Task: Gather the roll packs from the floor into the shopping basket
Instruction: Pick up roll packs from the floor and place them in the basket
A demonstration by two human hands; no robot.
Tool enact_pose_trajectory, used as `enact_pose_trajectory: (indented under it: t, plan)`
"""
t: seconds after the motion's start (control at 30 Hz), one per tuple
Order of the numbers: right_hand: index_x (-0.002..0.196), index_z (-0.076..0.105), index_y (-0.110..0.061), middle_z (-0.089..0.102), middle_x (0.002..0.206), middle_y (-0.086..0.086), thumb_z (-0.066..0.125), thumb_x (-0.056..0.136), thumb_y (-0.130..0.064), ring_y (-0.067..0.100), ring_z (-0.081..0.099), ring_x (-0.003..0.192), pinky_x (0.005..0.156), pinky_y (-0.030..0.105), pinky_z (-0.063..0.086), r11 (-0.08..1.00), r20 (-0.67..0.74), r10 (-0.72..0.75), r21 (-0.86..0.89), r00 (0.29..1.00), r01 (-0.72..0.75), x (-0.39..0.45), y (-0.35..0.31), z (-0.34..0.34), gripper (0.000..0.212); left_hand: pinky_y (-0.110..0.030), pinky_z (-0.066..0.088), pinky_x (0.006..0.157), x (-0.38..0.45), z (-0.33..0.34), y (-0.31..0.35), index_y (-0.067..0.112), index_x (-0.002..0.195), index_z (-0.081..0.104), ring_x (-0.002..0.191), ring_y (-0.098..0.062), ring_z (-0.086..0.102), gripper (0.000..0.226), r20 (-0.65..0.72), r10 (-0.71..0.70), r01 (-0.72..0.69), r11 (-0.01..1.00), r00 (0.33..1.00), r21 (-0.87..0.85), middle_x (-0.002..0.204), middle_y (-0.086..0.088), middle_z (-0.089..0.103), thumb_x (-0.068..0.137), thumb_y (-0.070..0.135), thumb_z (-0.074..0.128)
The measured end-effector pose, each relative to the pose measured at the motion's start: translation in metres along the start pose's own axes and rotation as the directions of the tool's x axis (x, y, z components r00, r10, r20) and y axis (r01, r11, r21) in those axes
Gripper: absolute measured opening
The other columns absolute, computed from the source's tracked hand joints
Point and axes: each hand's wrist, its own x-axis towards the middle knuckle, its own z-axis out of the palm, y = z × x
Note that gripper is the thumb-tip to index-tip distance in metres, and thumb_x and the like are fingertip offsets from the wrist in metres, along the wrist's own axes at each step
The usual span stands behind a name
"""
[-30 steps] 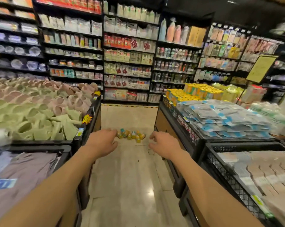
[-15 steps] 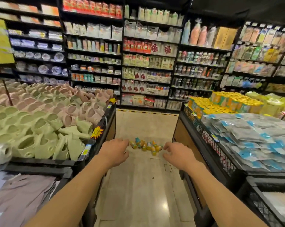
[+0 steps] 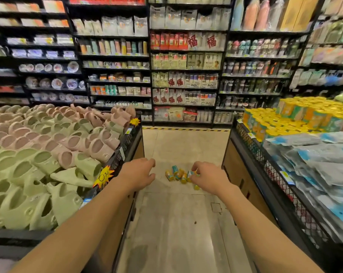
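Two bare forearms reach forward from the near edge, over a pale tiled floor (image 3: 178, 223) running up a narrow aisle.

Left hand (image 3: 137, 175): held out in the air, palm down, fingers loosely curled, nothing in it. It sits in front of the corner of the left display bin (image 3: 125, 148).

Right hand (image 3: 208, 177): also out in the air, palm down, fingers bent loosely downward, gripping nothing that shows. In this view its fingertips overlap the right edge of the pack cluster; whether they touch any pack cannot be told.

Roll packs (image 3: 178, 175): small yellow and teal packs, lying in a loose heap on the floor in the middle of the aisle, seen between the two hands. One stray yellow pack (image 3: 196, 187) lies just nearer, at the right wrist.

Left of the aisle: the bin is piled with green slippers (image 3: 28, 186) near and pink slippers (image 3: 72, 138) farther back, with a yellow starburst price tag (image 3: 103, 175) on its mesh front.

Right of the aisle: a mesh-fronted table (image 3: 269, 166) carries grey and blue soft packets (image 3: 314, 160) near, and stacked yellow roll packs (image 3: 296, 119) beyond.

Far: a yellow-black striped floor line (image 3: 186, 129), then tall black shelving (image 3: 186, 69) full of packaged goods, blurred.
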Motion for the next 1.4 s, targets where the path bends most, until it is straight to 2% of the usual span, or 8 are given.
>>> enact_pose_trajectory:
  t: [0.17, 0.23, 0.33, 0.43, 0.73, 1.03, 1.2, 1.4]
  plan:
    - [0.128, 0.060, -0.023, 0.065, 0.122, 0.000, 0.055, 0.097, -0.055, 0.022, 0.061, 0.111, 0.077, 0.034, 0.045, 0.997, 0.021, 0.055, 0.047, 0.998, -0.056, 0.063, 0.022, 0.012, 0.044, -0.040, 0.055, 0.083, 0.092, 0.032, -0.017, 0.025, 0.132, 0.051, 0.106, -0.021, 0.061, 0.041, 0.032, -0.012, 0.017, 0.987, 0.999, -0.161, 0.122, 0.001, 0.061, 0.097, 0.046, 0.050]
    - [0.127, 0.059, -0.023, 0.065, 0.123, 0.000, 0.055, 0.096, -0.061, 0.023, 0.061, 0.112, 0.076, 0.034, 0.044, 0.996, 0.044, 0.079, 0.041, 0.996, -0.081, 0.096, 0.031, 0.014, 0.049, -0.042, 0.056, 0.084, 0.131, 0.048, -0.025, 0.027, 0.132, 0.052, 0.103, -0.020, 0.062, 0.042, 0.038, -0.022, 0.030, 0.975, 0.999, -0.221, 0.118, 0.003, 0.063, 0.096, 0.048, 0.052]
    - [0.126, 0.059, -0.026, 0.065, 0.125, 0.000, 0.056, 0.093, -0.065, 0.022, 0.060, 0.114, 0.078, 0.035, 0.044, 0.990, 0.071, 0.133, 0.030, 0.989, -0.135, 0.149, 0.041, 0.011, 0.051, -0.041, 0.056, 0.087, 0.184, 0.063, -0.038, 0.026, 0.133, 0.052, 0.108, -0.021, 0.062, 0.043, 0.065, -0.023, 0.039, 0.965, 0.998, -0.259, 0.121, 0.002, 0.063, 0.096, 0.048, 0.054]
    - [0.128, 0.059, -0.025, 0.065, 0.127, 0.000, 0.056, 0.094, -0.065, 0.023, 0.060, 0.115, 0.077, 0.034, 0.042, 0.988, 0.073, 0.152, 0.027, 0.986, -0.154, 0.202, 0.046, 0.007, 0.053, -0.041, 0.054, 0.088, 0.236, 0.071, -0.054, 0.027, 0.133, 0.051, 0.112, -0.021, 0.061, 0.043, 0.063, -0.007, 0.023, 0.968, 0.998, -0.251, 0.126, 0.002, 0.062, 0.096, 0.048, 0.053]
    - [0.124, 0.060, -0.028, 0.066, 0.124, -0.002, 0.055, 0.091, -0.069, 0.021, 0.062, 0.110, 0.086, 0.040, 0.054, 0.991, 0.072, 0.132, -0.008, 0.989, -0.132, 0.349, 0.068, 0.006, 0.053, -0.039, 0.050, 0.088, 0.367, 0.072, -0.088, 0.025, 0.135, 0.049, 0.117, -0.023, 0.059, 0.041, 0.057, 0.029, -0.019, 0.983, 0.998, -0.183, 0.131, 0.001, 0.060, 0.099, 0.045, 0.049]
    - [0.121, 0.062, -0.029, 0.068, 0.116, -0.003, 0.054, 0.089, -0.070, 0.020, 0.063, 0.105, 0.088, 0.041, 0.054, 0.993, 0.113, 0.109, 0.043, 0.988, -0.114, 0.504, 0.139, 0.026, 0.053, -0.039, 0.052, 0.089, 0.514, 0.093, -0.110, 0.025, 0.136, 0.049, 0.117, -0.021, 0.059, 0.043, 0.099, -0.048, 0.066, 0.980, 0.994, -0.189, 0.130, 0.000, 0.061, 0.098, 0.045, 0.052]
    - [0.124, 0.062, -0.030, 0.068, 0.118, -0.005, 0.055, 0.090, -0.068, 0.020, 0.062, 0.110, 0.088, 0.038, 0.051, 0.989, 0.139, 0.097, 0.099, 0.986, -0.111, 0.594, 0.169, 0.024, 0.052, -0.037, 0.053, 0.086, 0.596, 0.099, -0.114, 0.028, 0.135, 0.050, 0.113, -0.020, 0.060, 0.043, 0.130, -0.122, 0.144, 0.973, 0.984, -0.181, 0.127, 0.003, 0.061, 0.097, 0.047, 0.051]
    - [0.123, 0.061, -0.031, 0.067, 0.121, -0.006, 0.055, 0.090, -0.069, 0.019, 0.061, 0.114, 0.085, 0.037, 0.046, 0.984, 0.160, 0.085, 0.143, 0.983, -0.109, 0.672, 0.188, 0.027, 0.051, -0.040, 0.055, 0.087, 0.678, 0.106, -0.118, 0.027, 0.134, 0.050, 0.111, -0.019, 0.061, 0.042, 0.155, -0.104, 0.127, 0.981, 0.982, -0.147, 0.125, 0.003, 0.062, 0.097, 0.047, 0.051]
